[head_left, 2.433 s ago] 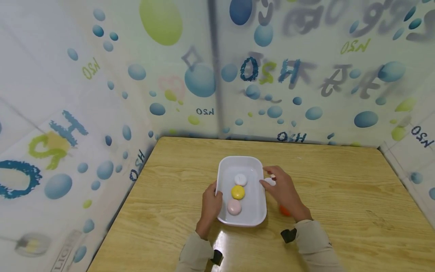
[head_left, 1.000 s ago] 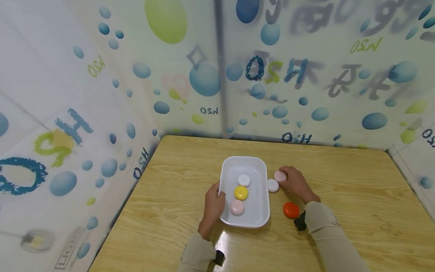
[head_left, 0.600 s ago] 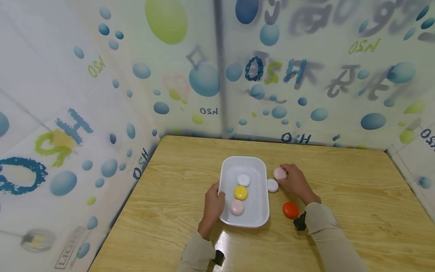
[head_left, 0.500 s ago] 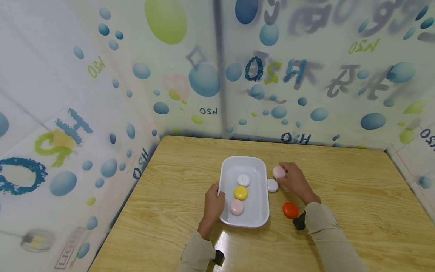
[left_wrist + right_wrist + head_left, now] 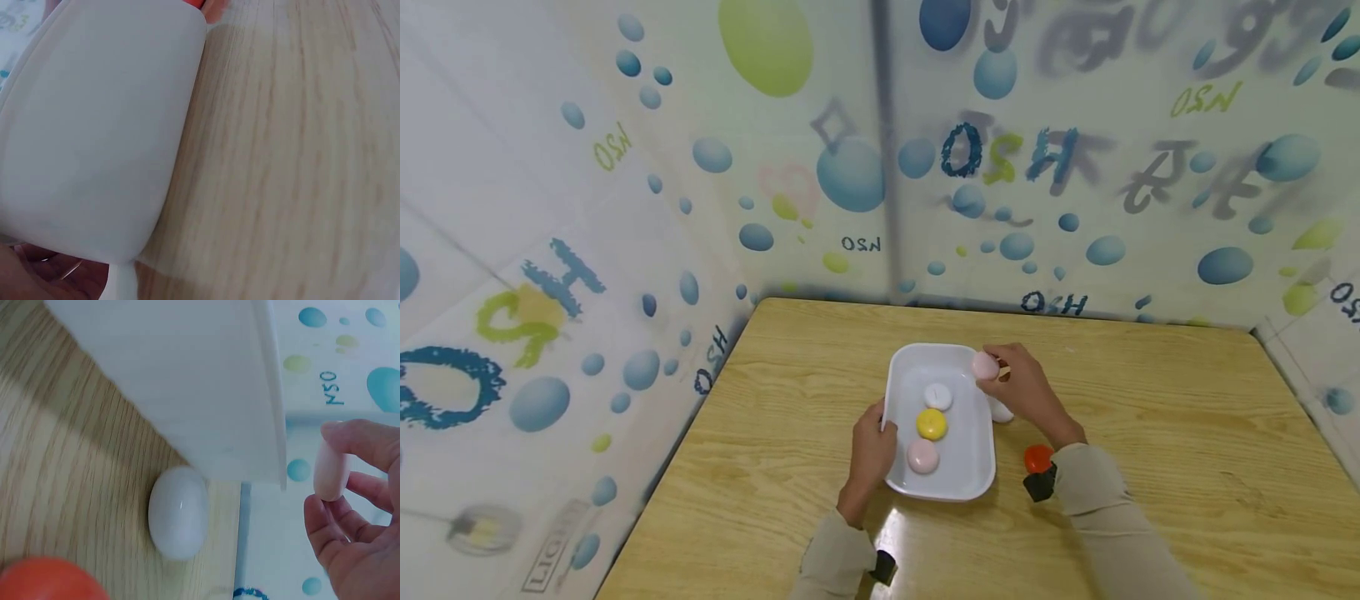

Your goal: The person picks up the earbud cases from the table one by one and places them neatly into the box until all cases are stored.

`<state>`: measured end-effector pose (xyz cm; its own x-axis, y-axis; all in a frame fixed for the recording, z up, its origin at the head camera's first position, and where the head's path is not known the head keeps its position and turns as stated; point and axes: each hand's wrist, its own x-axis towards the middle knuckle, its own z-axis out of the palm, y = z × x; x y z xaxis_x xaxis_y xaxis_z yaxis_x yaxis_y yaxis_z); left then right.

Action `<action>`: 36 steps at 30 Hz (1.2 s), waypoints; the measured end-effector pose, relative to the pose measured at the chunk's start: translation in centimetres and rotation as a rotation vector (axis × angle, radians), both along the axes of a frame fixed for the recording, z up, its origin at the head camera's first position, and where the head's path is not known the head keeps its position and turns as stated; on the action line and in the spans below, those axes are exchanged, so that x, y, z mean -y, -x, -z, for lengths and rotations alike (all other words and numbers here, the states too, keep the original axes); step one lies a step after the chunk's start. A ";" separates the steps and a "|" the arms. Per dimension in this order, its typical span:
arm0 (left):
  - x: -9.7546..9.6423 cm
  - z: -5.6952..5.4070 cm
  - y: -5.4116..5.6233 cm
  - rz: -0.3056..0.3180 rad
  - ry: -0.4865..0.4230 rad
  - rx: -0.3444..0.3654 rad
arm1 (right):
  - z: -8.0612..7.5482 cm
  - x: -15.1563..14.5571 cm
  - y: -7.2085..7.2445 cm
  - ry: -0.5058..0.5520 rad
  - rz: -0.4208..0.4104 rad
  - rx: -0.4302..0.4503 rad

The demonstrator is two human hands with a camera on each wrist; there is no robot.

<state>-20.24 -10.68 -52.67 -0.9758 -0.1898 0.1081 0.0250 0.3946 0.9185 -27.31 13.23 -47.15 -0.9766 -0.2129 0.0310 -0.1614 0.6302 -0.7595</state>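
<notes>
In the head view my left hand (image 5: 872, 446) grips the left side of a white rectangular tray (image 5: 973, 471), thumb over its rim. Inside the tray a white round disc with a line across it (image 5: 937, 397), a glossy yellow disc (image 5: 932, 424) and a pale pink disc (image 5: 922, 457) lie in a row. My right hand (image 5: 1026, 387) pinches another pink disc (image 5: 985, 366) at the tray's far right corner. The right wrist view shows this thick, smooth disc (image 5: 331, 472) between thumb and fingers, higher than the tray rim. From the left wrist, mostly the tray's outer wall (image 5: 94, 125) shows.
A white disc (image 5: 179, 512) lies on the wooden table (image 5: 1187, 433) against the tray's right side, partly behind my right hand in the head view. Nearer me is a red-orange disc (image 5: 1037, 458), partly covered by the right wrist's camera. Patterned walls (image 5: 1075, 167) enclose the table.
My right hand has let go of a white disc beside the tray, picked up the pink disc from the table and carried it left to the tray's corner. The left hand stays on the tray.
</notes>
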 end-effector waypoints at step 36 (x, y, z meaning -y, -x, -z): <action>0.0 0.3 0.1 -0.022 0.021 -0.040 | 0.3 3.2 -2.9 -0.256 -0.139 -0.001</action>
<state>-20.31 -10.71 -52.95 -0.9662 -0.2086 0.1515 0.0529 0.4145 0.9085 -24.39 10.07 -47.49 -0.9376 -0.3453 -0.0404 -0.2598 0.7730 -0.5787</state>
